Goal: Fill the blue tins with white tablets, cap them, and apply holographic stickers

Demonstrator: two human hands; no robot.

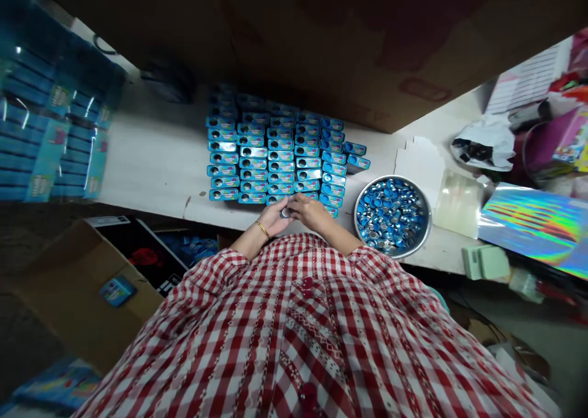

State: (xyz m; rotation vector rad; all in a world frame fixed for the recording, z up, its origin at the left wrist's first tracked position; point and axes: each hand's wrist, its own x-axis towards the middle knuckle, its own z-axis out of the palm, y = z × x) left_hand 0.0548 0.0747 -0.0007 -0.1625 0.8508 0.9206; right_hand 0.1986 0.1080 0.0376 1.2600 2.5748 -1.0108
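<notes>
At the near edge of the tabletop, the left hand has its fingers closed on a cap, and the right hand meets it there, fingers bent, though whether these grip the cap too I cannot tell. Just beyond the hands, boxes stand in packed rows toward the far edge. Right of them, a bowl of caps sits at the near edge.

Carton: dim, shadowed beyond my right hand.
Shiny sheet: rainbow glare, far right of it.
Wrapped packs: soft, edge-stretched, left of my left hand.
</notes>
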